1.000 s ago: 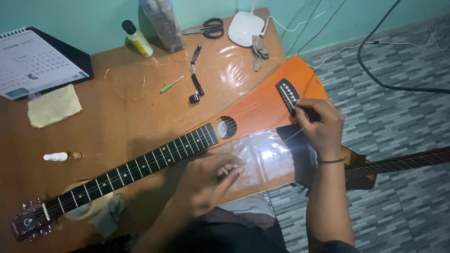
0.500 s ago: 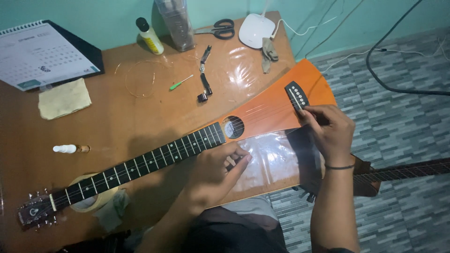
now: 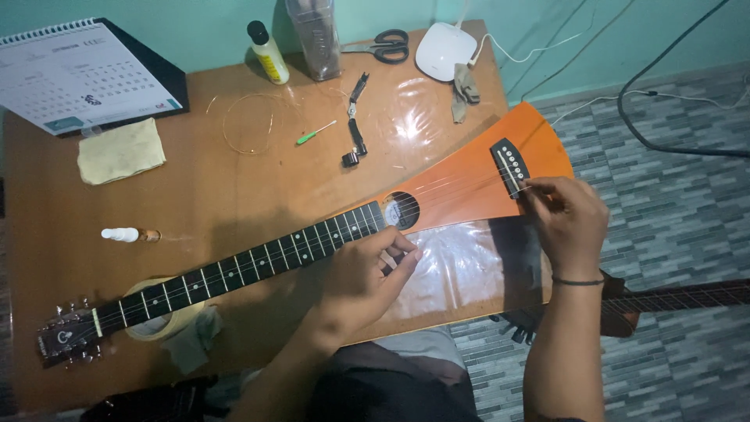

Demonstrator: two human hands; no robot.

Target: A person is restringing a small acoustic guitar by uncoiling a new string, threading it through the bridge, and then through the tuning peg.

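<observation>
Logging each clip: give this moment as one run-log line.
left hand: on guitar neck near soundhole | right hand: fingertips at bridge | guitar: flat on table

An orange travel guitar (image 3: 469,184) lies across a wooden table (image 3: 211,195). The right hand (image 3: 566,223) pinches at the black bridge (image 3: 509,166). The left hand (image 3: 363,281) rests by the neck near the soundhole. Scissors (image 3: 383,47), a calendar (image 3: 74,74) and a yellow cloth (image 3: 121,150) lie behind.
</observation>
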